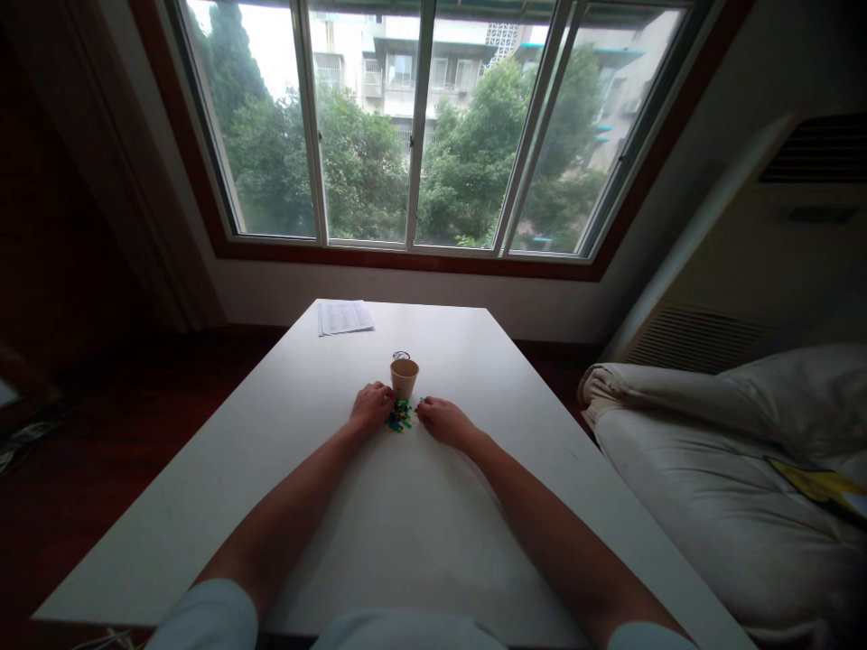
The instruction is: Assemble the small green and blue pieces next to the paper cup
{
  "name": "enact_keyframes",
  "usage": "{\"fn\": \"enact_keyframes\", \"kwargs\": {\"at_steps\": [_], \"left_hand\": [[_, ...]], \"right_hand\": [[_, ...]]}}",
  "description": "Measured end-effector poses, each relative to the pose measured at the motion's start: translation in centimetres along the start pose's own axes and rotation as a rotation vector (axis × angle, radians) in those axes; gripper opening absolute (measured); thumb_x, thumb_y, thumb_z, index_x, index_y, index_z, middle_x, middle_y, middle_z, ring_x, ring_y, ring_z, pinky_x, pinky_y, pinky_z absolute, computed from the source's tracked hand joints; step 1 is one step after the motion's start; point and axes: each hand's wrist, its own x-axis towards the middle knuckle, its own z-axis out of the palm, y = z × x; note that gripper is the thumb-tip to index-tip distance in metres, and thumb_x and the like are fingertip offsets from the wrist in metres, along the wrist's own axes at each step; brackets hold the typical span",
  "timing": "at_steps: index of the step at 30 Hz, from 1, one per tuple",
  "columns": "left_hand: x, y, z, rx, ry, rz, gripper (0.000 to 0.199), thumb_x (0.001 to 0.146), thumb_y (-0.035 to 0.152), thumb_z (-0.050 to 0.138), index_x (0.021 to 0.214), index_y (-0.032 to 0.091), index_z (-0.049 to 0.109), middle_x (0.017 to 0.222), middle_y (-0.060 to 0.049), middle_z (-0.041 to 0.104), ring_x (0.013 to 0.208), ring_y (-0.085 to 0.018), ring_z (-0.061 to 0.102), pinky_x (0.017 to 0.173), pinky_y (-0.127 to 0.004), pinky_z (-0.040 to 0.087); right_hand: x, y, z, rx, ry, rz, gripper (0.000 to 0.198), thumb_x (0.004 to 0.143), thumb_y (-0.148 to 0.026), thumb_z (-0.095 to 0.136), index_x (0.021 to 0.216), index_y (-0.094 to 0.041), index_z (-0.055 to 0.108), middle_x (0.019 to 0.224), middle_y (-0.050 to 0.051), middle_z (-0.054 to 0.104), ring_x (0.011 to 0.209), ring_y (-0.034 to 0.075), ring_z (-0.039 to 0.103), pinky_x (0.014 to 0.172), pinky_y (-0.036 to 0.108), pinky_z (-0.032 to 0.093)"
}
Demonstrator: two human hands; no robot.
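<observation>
A brown paper cup (405, 379) stands upright on the white table, its mouth facing up. Just in front of it lies a small heap of green, blue and yellow pieces (399, 416), too small to name. My left hand (372, 404) rests at the heap's left edge beside the cup, its fingers curled together; whatever they hold, if anything, is hidden. On the other side, my right hand (442, 420) is closed, thumb and fingertips pinched at a tiny thing I cannot make out, a little right of the heap and apart from the cup.
Behind the cup lies a small dark looped object (401, 356). Printed sheets of paper (345, 317) are at the far left corner of the white table (406, 542). A pale sofa (718, 451) stands along the right, and a wide window (413, 135) is beyond the table.
</observation>
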Motion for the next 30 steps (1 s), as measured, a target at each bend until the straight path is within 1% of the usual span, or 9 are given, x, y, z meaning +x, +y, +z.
{"fn": "enact_keyframes", "kwargs": {"at_steps": [5,16,20,30], "left_hand": [[0.05,-0.14,0.22,0.003,0.016,0.004,0.024,0.088,0.028,0.057,0.102,0.025,0.076,0.109,-0.006,0.07,0.103,-0.022,0.061,0.09,-0.032,0.044],[0.05,-0.02,0.12,0.009,0.009,0.002,0.023,0.089,0.027,0.058,0.103,0.025,0.076,0.11,-0.006,0.071,0.104,-0.021,0.062,0.092,-0.032,0.045],[0.07,-0.04,0.14,0.008,0.008,0.01,0.024,0.089,0.027,0.058,0.103,0.026,0.076,0.11,-0.006,0.071,0.104,-0.022,0.062,0.092,-0.032,0.045],[0.11,-0.07,0.32,0.007,0.007,-0.012,0.024,0.089,0.028,0.057,0.103,0.025,0.076,0.109,-0.006,0.071,0.103,-0.021,0.06,0.091,-0.031,0.044]], "right_hand": [[-0.11,0.04,-0.18,0.018,0.009,0.012,0.018,0.098,-0.018,0.051,0.1,-0.02,0.069,0.101,0.007,0.065,0.09,0.016,0.06,0.076,0.024,0.036],[0.03,0.09,-0.09,0.027,0.008,0.019,0.022,0.101,-0.021,0.048,0.099,-0.019,0.069,0.101,0.008,0.066,0.087,0.015,0.06,0.075,0.023,0.036],[-0.04,-0.02,-0.19,0.024,-0.009,0.025,0.02,0.1,-0.018,0.049,0.1,-0.018,0.069,0.102,0.008,0.065,0.088,0.015,0.06,0.076,0.023,0.036],[0.02,0.23,0.16,0.05,0.0,0.035,0.017,0.094,-0.014,0.052,0.099,-0.019,0.068,0.101,0.006,0.065,0.088,0.015,0.059,0.074,0.023,0.034]]}}
